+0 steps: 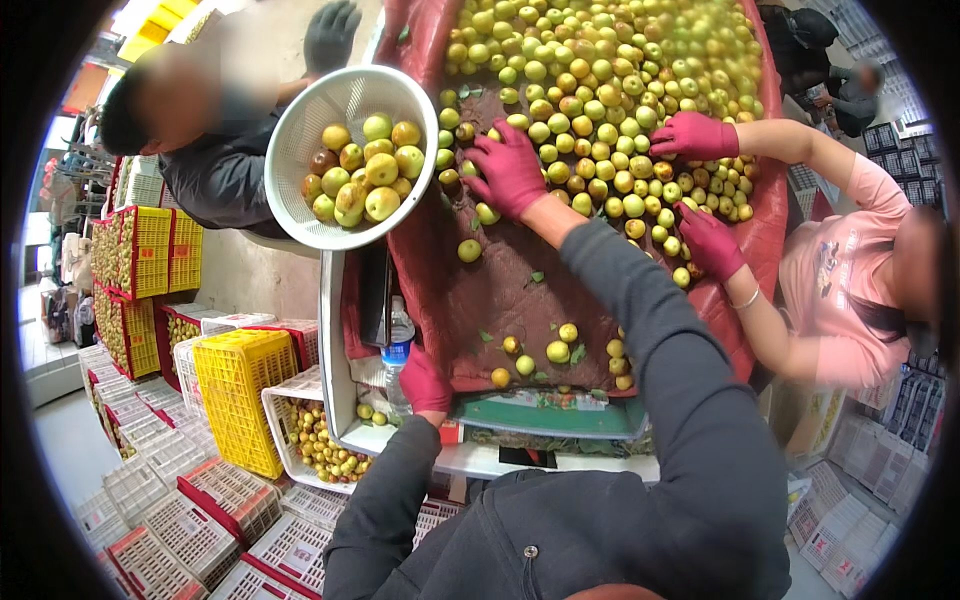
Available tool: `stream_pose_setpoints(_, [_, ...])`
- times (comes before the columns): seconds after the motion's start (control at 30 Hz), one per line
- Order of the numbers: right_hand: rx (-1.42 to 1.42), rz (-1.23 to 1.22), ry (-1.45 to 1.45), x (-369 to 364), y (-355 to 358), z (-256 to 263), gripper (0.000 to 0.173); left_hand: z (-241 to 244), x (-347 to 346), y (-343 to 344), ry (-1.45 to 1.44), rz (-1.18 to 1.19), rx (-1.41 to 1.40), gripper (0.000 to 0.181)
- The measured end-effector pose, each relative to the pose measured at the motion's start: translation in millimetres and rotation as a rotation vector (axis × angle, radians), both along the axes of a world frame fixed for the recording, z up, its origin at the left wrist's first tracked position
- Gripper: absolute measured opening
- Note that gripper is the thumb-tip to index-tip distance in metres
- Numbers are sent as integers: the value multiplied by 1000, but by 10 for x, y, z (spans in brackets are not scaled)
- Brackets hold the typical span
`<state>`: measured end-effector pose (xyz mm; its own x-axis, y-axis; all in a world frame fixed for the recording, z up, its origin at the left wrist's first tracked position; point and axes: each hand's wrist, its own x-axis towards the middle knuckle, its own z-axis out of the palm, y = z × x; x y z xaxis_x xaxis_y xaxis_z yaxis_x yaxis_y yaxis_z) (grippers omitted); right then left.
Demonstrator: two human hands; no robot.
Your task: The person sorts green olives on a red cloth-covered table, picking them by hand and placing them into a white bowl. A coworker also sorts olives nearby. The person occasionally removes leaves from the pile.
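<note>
My right hand (511, 169), in a crimson glove, reaches over the near left edge of a spread of green and brown jujubes (592, 120). Its fingers are apart, with fruit at their tips. My left hand (425, 381), gloved alike, rests at the table's front left corner beside a clear plastic bottle (396, 337) with a blue label. Its fingers are partly hidden, so its grip is unclear. Red padded cloth (495, 307) lines the sorting table. A white colander (279, 161) holding larger jujubes stands at the table's left side.
A co-worker's crimson-gloved hands (694, 136) work among the fruit on the right. At left, another person's grey-gloved hand (332, 34) is raised behind the colander. A yellow crate (244, 401) and a white crate of jujubes (281, 394) stand left of the table.
</note>
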<state>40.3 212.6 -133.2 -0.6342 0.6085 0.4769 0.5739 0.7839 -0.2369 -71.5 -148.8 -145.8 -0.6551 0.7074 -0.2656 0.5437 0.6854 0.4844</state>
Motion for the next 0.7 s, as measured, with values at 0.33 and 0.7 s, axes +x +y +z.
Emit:
stream_pose_setpoints(0.33, [140,-465,-297,1071,912,-18,60,-193,-34,-32,102,-19,51,48])
stream_pose_setpoints(0.7, [-282,204,-123,1248,-1217,78,60,-130,-30,23,101,-24,81,43])
